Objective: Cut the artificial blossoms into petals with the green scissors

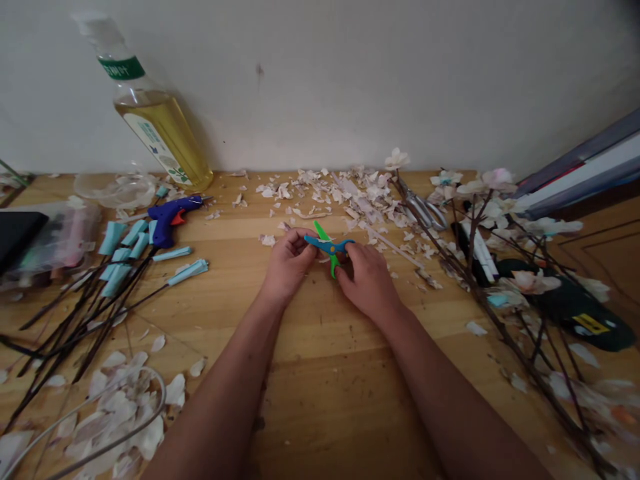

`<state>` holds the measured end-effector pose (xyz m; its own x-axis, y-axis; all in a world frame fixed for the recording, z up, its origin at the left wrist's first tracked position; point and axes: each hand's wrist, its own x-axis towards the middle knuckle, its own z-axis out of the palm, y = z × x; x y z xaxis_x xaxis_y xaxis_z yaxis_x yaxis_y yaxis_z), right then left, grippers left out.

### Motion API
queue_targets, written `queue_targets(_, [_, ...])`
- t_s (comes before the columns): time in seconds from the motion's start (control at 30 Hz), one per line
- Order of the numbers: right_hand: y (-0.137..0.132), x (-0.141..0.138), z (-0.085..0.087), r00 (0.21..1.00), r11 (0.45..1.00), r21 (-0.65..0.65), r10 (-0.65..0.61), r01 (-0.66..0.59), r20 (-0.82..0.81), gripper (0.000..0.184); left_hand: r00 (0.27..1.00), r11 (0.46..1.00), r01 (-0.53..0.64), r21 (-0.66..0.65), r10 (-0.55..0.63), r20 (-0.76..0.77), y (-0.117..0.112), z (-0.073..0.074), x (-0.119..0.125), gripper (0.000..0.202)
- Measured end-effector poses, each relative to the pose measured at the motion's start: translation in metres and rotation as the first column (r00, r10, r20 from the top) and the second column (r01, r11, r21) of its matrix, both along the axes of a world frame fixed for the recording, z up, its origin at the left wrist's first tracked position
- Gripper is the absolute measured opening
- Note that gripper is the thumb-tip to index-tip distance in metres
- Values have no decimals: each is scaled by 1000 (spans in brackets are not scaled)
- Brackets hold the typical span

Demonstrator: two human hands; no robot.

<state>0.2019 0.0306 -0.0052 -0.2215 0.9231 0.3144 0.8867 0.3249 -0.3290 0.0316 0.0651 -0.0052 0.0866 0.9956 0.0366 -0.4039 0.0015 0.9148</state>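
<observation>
Over the middle of the wooden table, my right hand (371, 277) grips a pair of scissors (333, 248) with one blue and one green half. Their blades are spread apart and point left, toward my other hand. My left hand (290, 261) is closed in a pinch right beside the blue blade. A thin pale edge shows near its fingertips, too small and blurred to name. Pale petal scraps (320, 190) lie scattered just beyond both hands.
At left are a blue glue gun (173, 217), stems with light-blue wrapped tips (117, 277), an oil bottle (163, 137) and loose petals (120, 400). A blossoming branch (480, 307), metal pliers-like tool (425, 210) and dark green object (575, 310) lie at right.
</observation>
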Motion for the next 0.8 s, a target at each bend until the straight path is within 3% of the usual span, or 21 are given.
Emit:
queue_targets(0.53, [-1,1,3,999,1000,6,-16,16,45,15,986,994,-66,91,79,-148,0,3,2,15])
queue_targets(0.8, [0,0,1,1000,1000,6,-5,5,-2,14,999,999,-32,39,33,-18,-2,5,2,16])
